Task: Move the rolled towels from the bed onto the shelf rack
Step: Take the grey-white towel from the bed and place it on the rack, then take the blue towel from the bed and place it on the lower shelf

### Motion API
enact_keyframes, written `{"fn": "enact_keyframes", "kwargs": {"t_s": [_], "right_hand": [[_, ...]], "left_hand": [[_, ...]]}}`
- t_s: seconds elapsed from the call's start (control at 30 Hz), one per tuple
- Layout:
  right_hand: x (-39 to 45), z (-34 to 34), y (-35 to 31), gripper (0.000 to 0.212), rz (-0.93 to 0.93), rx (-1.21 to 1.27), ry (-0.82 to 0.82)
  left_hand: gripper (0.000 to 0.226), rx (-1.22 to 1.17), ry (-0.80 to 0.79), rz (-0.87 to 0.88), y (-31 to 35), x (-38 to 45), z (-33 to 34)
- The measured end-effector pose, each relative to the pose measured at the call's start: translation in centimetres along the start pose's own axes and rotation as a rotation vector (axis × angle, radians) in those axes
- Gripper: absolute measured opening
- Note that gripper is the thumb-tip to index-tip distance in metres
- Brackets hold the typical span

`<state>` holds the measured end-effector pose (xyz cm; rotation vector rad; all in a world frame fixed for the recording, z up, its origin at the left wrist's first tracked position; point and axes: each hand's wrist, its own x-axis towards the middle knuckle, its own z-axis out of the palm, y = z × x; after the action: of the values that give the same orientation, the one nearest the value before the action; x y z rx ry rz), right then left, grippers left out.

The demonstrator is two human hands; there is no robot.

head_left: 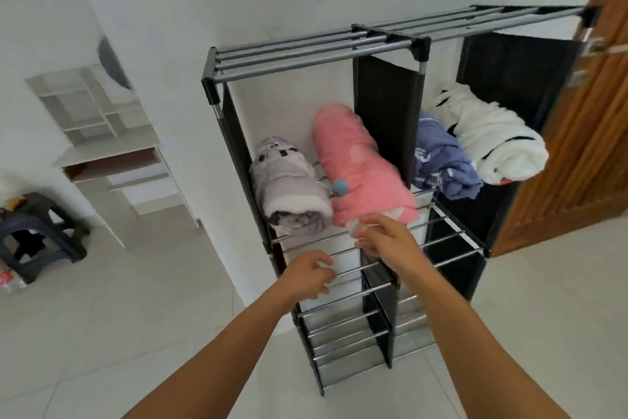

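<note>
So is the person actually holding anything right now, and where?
The right hand pinches the near end of the pink rolled towel on the shelf rack. The left hand is curled, seemingly empty.

The door (pixel 574 133) at three o'clock is cut off by the right and top edges, and the rack (pixel 306 55) hides its lower left part. At nine o'clock the stool (pixel 37 235) runs off the left edge; what lies on the floor beside it is too blurred to name. Both forearms leave the frame at six o'clock. The right hand (pixel 380 235) covers the near end of the pink towel (pixel 353 164), and its fingertips (pixel 360 230) perhaps pinch the cloth. The left hand (pixel 307 274) curls over a rail, fingers blurred. The divider (pixel 384 113) hides part of the blue towel (pixel 438 160).
</note>
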<state>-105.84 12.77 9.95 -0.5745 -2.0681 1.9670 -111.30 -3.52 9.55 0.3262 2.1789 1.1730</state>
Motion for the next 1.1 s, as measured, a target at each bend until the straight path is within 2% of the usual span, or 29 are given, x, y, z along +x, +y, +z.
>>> {"fn": "enact_keyframes", "kwargs": {"t_s": [0.1,0.23,0.3,0.47,0.67,0.87,1.0,1.1], "right_hand": [[-5.5,-2.9,3.3,0.02,0.095,0.047,0.241],[-17.2,-6.8,8.2,0.018,0.245,0.095,0.594],[-24.8,-8.4,10.9,0.017,0.349,0.121,0.784],[-44.4,-9.2,14.2,0.013,0.452,0.315,1.321],[-62.2,-5.4,17.0,0.012,0.347,0.62,1.797],[-75.0,-2.7,21.7,0.01,0.294,0.902,2.072],[-84.3,-3.7,23.7,0.012,0.334,0.971,2.177],[-90.8,-5.2,24.1,0.011,0.343,0.983,2.248]], "left_hand": [[0.01,0.241,-0.201,0.104,0.7,0.7,2.3],[0.003,0.331,-0.39,0.308,1.6,-0.2,9.4],[0.008,0.389,-0.572,0.361,1.5,-2.2,14.7],[0.012,0.551,-1.021,0.464,0.2,-12.3,28.2],[0.006,0.77,-1.399,0.676,-1.9,-28.2,38.6],[0.003,0.957,-1.597,0.778,-5.6,-42.2,49.3],[0.006,1.031,-1.686,0.745,-8.9,-51.5,56.3],[0.008,1.054,-1.707,0.658,-11.6,-57.3,60.5]]}}
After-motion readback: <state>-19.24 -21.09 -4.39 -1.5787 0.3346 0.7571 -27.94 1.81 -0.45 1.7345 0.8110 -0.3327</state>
